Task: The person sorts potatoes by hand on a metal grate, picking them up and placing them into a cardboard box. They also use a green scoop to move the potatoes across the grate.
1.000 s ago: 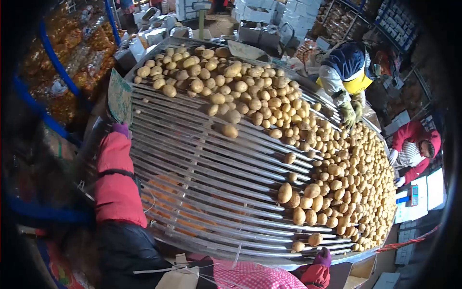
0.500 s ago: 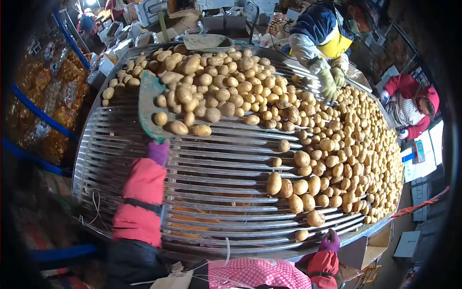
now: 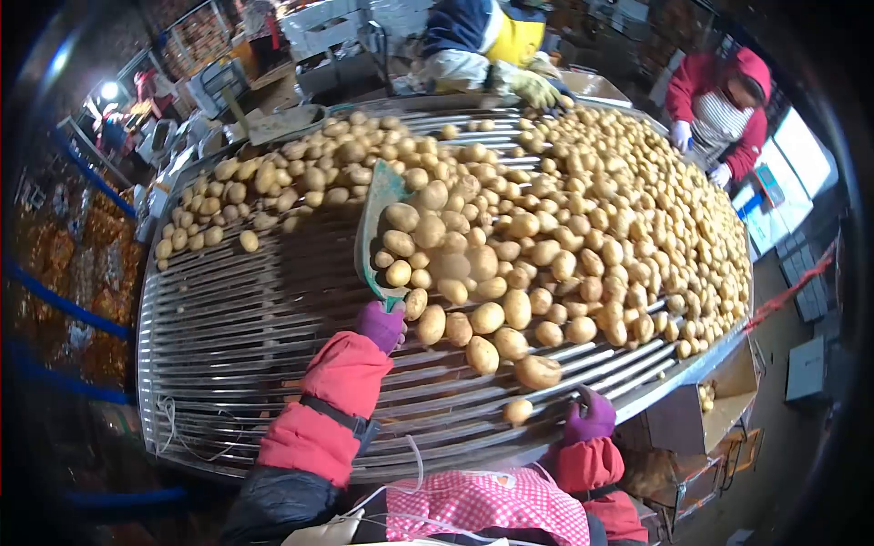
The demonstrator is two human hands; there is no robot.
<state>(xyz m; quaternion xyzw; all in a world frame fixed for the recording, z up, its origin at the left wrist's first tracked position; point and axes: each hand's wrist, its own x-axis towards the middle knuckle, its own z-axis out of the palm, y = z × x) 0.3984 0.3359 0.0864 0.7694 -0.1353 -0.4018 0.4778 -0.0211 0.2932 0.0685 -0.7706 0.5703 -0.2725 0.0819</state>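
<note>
My left hand (image 3: 382,326), in a purple glove, grips the handle end of a green scoop (image 3: 369,238). The scoop's blade stands against a heap of potatoes (image 3: 455,266) on a slatted metal table (image 3: 214,318). My right hand (image 3: 590,417), also gloved in purple, rests at the near edge of the table with its fingers curled; what it holds, if anything, is hidden. A loose potato (image 3: 518,412) lies on the slats to its left.
Across the table a person in yellow and blue (image 3: 514,41) reaches among the potatoes. Another person in a red hood (image 3: 719,118) stands at the right edge. A cardboard box (image 3: 728,400) is below the right edge; a blue rail (image 3: 68,305) runs at left.
My left hand and the scoop have moved right, and potatoes have shifted right with them. My right hand has moved slightly left and up. The view has also shifted.
</note>
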